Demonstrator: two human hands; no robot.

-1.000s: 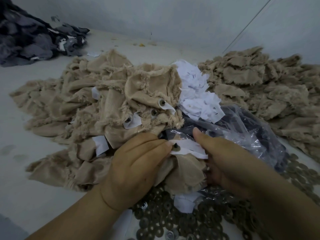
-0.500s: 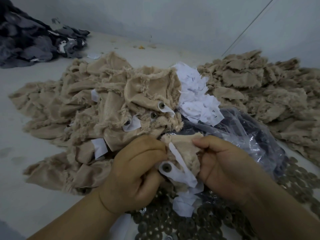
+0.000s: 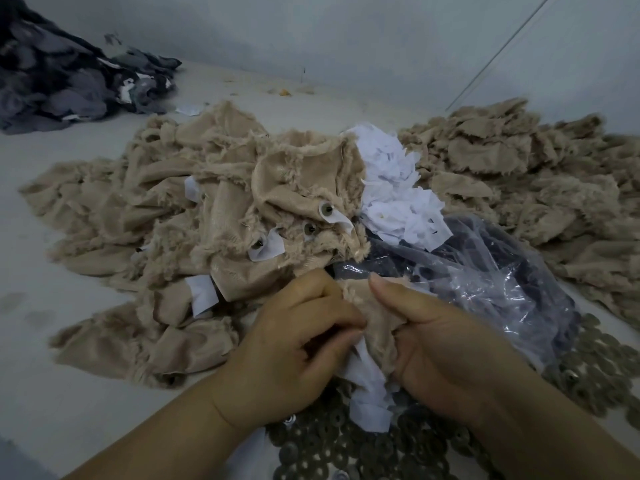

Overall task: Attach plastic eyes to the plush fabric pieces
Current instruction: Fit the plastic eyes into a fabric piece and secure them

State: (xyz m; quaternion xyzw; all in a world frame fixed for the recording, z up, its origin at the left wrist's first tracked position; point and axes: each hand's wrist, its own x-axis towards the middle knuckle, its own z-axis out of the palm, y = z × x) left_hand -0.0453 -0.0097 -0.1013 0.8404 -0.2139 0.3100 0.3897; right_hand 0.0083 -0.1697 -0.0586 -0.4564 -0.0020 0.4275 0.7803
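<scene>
Beige plush fabric piece (image 3: 374,317) now bunched in both my grips, left hand (image 3: 294,351) and right hand (image 3: 440,344) pinching it (washer hidden since), probably pressing the eye home.

Tan plush pieces (image 3: 221,216) fill the middle and right of the frame, with white paper scraps (image 3: 398,188) among them. Upper left lies a dark grey cloth heap (image 3: 52,81). The clear bag (image 3: 485,278) holds what look like black eyes. Washers (image 3: 346,448) at bottom are dull grey-brown.
</scene>
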